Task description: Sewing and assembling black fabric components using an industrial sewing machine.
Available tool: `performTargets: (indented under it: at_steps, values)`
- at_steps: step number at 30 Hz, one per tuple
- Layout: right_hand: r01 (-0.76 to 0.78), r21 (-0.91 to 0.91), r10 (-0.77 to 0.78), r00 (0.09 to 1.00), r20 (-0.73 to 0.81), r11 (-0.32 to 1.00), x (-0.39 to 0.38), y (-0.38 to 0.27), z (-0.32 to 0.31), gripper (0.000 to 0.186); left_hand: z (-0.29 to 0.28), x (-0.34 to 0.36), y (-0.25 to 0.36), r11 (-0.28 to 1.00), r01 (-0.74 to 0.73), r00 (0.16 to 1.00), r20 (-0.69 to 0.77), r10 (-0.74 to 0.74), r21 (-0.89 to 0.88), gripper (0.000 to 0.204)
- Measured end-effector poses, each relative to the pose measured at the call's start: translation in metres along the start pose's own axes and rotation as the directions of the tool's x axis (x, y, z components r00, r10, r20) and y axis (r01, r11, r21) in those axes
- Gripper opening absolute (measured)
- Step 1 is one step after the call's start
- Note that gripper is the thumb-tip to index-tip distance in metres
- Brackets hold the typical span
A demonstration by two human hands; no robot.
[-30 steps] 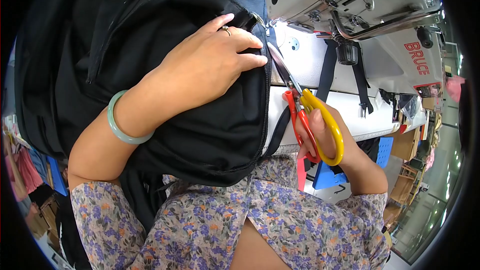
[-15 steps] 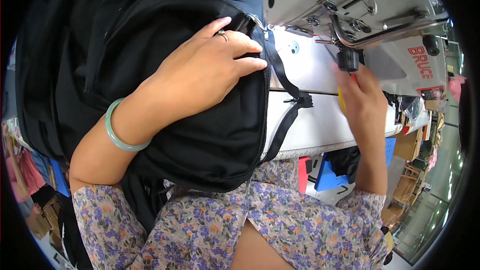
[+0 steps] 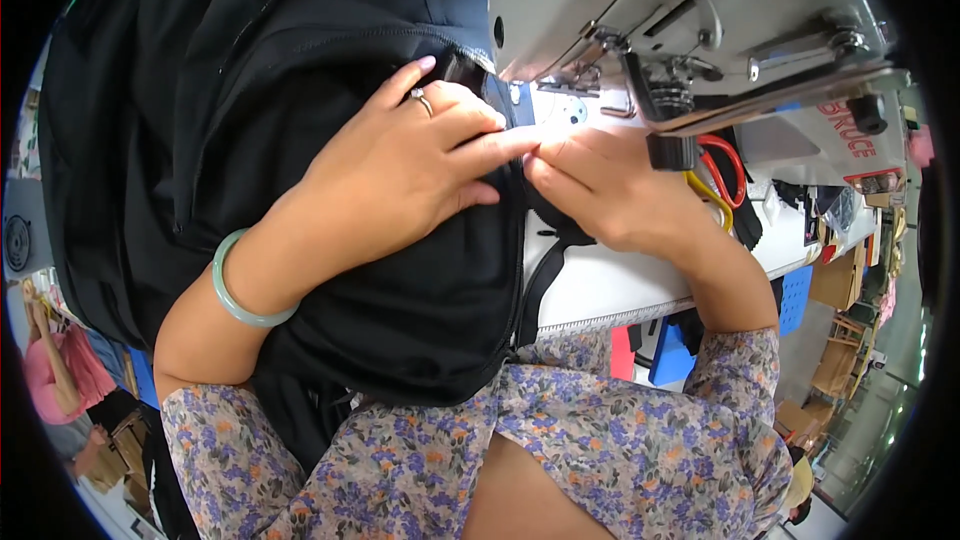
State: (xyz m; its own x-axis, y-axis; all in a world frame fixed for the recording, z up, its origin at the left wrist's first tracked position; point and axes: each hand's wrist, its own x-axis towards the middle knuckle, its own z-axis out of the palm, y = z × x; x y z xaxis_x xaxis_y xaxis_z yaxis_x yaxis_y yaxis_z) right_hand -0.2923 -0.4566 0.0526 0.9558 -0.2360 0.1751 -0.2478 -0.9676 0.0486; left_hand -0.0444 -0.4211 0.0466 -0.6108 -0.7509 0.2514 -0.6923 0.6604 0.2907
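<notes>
A large black fabric piece (image 3: 390,315), perhaps a garment or bag, lies at the left with a zipper along its right edge. Flat on it rests my left hand (image 3: 410,160), fingers stretched out, the index finger reaching to my right hand. My right hand (image 3: 625,185) is closed, its thumb and fingertips pinched at the zipper's edge beside the sewing machine's needle plate (image 3: 573,111). What sits between the fingertips is mostly hidden, seemingly zipper tape. A loose length of black zipper tape (image 3: 540,290) hangs below with its slider.
The sewing machine head (image 3: 600,0) overhangs both hands at upper right. Scissors with red and yellow handles (image 3: 738,172) lie just past my right hand. A ruler strip (image 3: 620,318) edges the white table. Cartons (image 3: 835,280) and a person in pink (image 3: 60,380) are farther off.
My right hand has come left from near the scissors under the machine head to the zipper by my left hand. The scissors' handles now show more. My left index finger has stretched farther right.
</notes>
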Motion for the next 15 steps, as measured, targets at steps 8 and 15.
performTargets:
  at_steps: [8,15]
  values:
    - [-0.081,0.066,0.073,0.991,0.114,0.995,0.0010,0.0033,-0.0007,0.034,0.0061,-0.0010,-0.0034,0.997,-0.053,0.998,-0.013,0.054,0.063,0.032]
    - [-0.112,0.078,0.110,0.993,0.033,0.991,0.0026,0.0023,0.0026,0.030,0.0054,0.0000,-0.0066,0.996,-0.078,0.995,-0.056,0.080,0.036,0.026]
